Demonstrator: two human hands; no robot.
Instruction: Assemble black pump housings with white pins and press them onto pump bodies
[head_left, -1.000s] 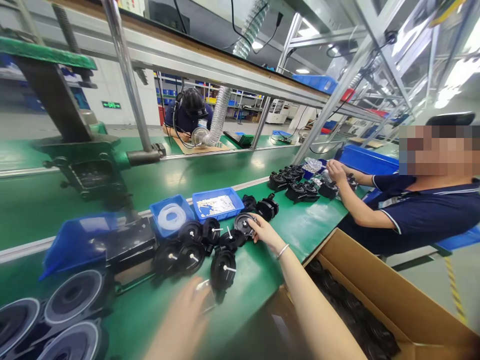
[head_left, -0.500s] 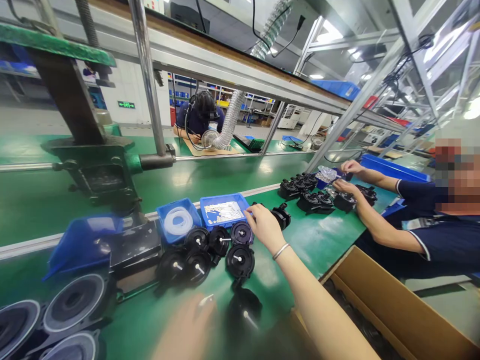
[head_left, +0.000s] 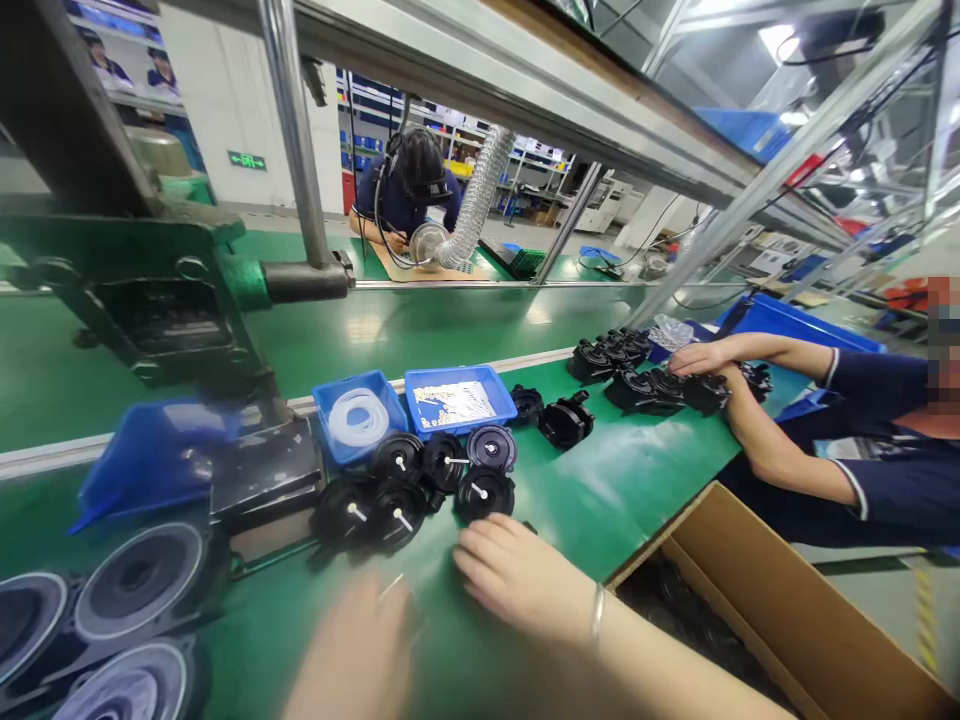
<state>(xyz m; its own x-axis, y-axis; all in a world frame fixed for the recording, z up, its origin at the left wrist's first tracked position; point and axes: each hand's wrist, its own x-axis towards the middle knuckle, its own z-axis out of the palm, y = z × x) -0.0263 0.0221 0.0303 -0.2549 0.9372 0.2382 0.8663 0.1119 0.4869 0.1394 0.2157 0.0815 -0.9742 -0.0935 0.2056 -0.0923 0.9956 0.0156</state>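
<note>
Black housings (head_left: 493, 507), six with white pins (head_left: 479, 490), stand in a close cluster on the green bench (head_left: 600, 510). Right hand (head_left: 517, 580): on the near side of the cluster, fingers together and bent downward; whether they grip anything cannot be told. A bangle (head_left: 598, 610) circles the wrist. Left hand (head_left: 352, 640): blurred, apart from the right; a thin pale sliver (head_left: 391, 587) shows at its fingertips, but whether they are closed on it cannot be told. Behind the cluster, side by side: the left tray (head_left: 337, 453), holding a coil (head_left: 358, 417) of pale tubing, and the right tray (head_left: 474, 427), holding small white pieces (head_left: 457, 402). Two more housings lie to the right of these. Left: a press (head_left: 161, 300), with large rimmed discs (head_left: 139, 580) before it. Right: an open carton (head_left: 810, 620) with dark parts inside, and a co-worker (head_left: 885, 430) whose hands (head_left: 701, 358) are over further black parts (head_left: 641, 390). Background: another person (head_left: 420, 175) bends beside a ribbed duct (head_left: 480, 200).
</note>
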